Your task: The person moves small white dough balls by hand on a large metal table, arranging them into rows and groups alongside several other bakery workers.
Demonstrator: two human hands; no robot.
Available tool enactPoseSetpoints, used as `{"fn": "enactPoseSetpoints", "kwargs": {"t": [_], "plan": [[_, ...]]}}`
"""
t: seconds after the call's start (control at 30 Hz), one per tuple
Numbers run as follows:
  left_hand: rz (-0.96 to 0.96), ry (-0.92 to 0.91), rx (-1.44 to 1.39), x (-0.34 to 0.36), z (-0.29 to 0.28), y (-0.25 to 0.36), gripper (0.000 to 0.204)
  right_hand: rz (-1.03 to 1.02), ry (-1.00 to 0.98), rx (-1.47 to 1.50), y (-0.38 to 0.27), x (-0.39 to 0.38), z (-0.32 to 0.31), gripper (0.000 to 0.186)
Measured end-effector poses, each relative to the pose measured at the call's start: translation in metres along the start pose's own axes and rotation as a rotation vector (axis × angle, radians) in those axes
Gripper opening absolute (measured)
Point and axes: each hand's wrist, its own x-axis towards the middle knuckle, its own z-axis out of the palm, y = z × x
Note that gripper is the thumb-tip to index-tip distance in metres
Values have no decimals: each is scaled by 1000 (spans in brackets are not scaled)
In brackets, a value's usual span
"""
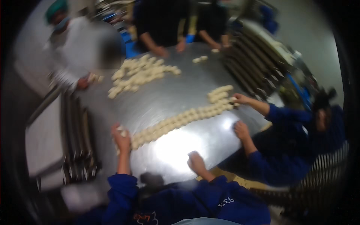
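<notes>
My left hand [122, 138] is closed round pale dough pieces [122, 130] at the left end of a long double row of small dough balls [180, 122]. The row runs diagonally up to the right across the steel table [146, 97]. My right hand [197, 163] is over the glare near the table's front edge, fingers curled and slightly blurred; whether anything is inside is hidden.
A co-worker in blue [281, 150] works at the row's right end. A person in white [67, 45] and two in dark clothing [161, 22] stand opposite, near loose dough balls [138, 75]. Stacked trays [255, 63] flank the table, with another stack [75, 135] at left.
</notes>
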Motion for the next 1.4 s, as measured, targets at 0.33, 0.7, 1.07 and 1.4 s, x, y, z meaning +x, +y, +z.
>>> {"fn": "enactPoseSetpoints", "kwargs": {"t": [0.33,0.7,1.07,1.4], "plan": [[68,-282,705,247,100,-135,96,101,-90,-69,-14,9,-12,17],[340,16,532,269,121,-152,50,144,-99,-22,-12,2,0,13],[-90,-456,-493,68,82,45,36,7,26,28,-10,5,-1,13],[8,-1276,-592,-203,119,190,33,514,26,2022,8,-3,-48,51]]}}
